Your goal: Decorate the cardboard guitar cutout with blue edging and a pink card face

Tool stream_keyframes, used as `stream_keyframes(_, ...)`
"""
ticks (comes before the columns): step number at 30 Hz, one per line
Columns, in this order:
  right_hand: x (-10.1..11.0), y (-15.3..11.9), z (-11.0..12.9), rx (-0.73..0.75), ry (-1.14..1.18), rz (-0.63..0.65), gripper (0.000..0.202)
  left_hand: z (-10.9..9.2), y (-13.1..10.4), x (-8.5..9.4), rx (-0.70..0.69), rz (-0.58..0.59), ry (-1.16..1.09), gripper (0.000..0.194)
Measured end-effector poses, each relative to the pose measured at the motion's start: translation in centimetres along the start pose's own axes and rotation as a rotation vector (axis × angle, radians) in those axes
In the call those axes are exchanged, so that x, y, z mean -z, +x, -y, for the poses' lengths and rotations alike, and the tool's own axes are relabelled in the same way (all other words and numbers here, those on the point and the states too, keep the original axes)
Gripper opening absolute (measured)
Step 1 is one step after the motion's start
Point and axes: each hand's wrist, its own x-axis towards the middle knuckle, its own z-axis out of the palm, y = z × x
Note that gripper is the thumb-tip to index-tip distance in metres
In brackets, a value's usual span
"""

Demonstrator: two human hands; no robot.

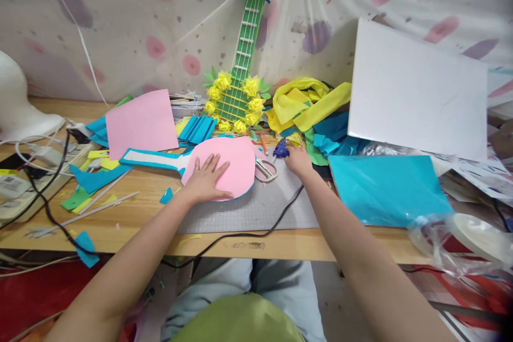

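My left hand (206,179) lies flat with spread fingers on a rounded pink paper shape (240,163). Blue edging shows beneath that shape, and a neck (154,160) of white with blue borders sticks out to its left, like a paper guitar. My right hand (298,159) is closed round a blue tool that looks like a hot glue gun (280,148); its grip is hidden by the fingers. Scissors (266,171) rest between the two hands, their blades partly under the pink shape. Below lies a grey cutting mat (248,219).
A green paper guitar with yellow flowers (242,59) leans at the back. Pink paper (142,123) and scraps lie left; yellow paper (304,104), a blue sheet (388,189) and a white board (417,91) are right. A black cord (240,235) crosses the mat and table edge.
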Motion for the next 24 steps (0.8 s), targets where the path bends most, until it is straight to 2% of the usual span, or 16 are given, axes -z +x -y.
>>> stream_keyframes(2, -0.1, 0.4, -0.2, -0.017, -0.074, 0.073, 0.041, 0.0, 0.0, 0.0, -0.002, -0.001, -0.007, 0.098)
stream_keyframes(4, -0.5, 0.7, 0.1, -0.036, -0.104, 0.094, 0.041, 0.0, 0.0, 0.0, -0.002, 0.003, -0.012, 0.098)
stream_keyframes(9, -1.6, 1.3, 0.5, -0.060, -0.085, 0.044, 0.041, 0.0, 0.0, 0.3, -0.006, 0.016, -0.016, 0.097)
stream_keyframes(12, -1.4, 1.5, 0.0, -0.084, 0.027, -0.037, 0.043, 0.0, -0.1, 0.4, -0.007, 0.021, -0.023, 0.096)
stream_keyframes(18, 1.1, 0.6, -1.8, -0.230, 0.494, -0.161, 0.035, 0.5, 0.3, 0.5, 0.008, -0.020, -0.102, 0.089)
stream_keyframes(20, 2.0, -0.2, -2.2, -0.238, 0.735, -0.132, 0.029, 1.0, 0.8, 0.9, 0.029, -0.064, -0.135, 0.080)
stream_keyframes(24, 3.2, -1.7, -2.3, -0.210, 1.228, 0.026, 0.028, 2.2, 2.1, 2.1, 0.125, -0.210, -0.159, 0.059)
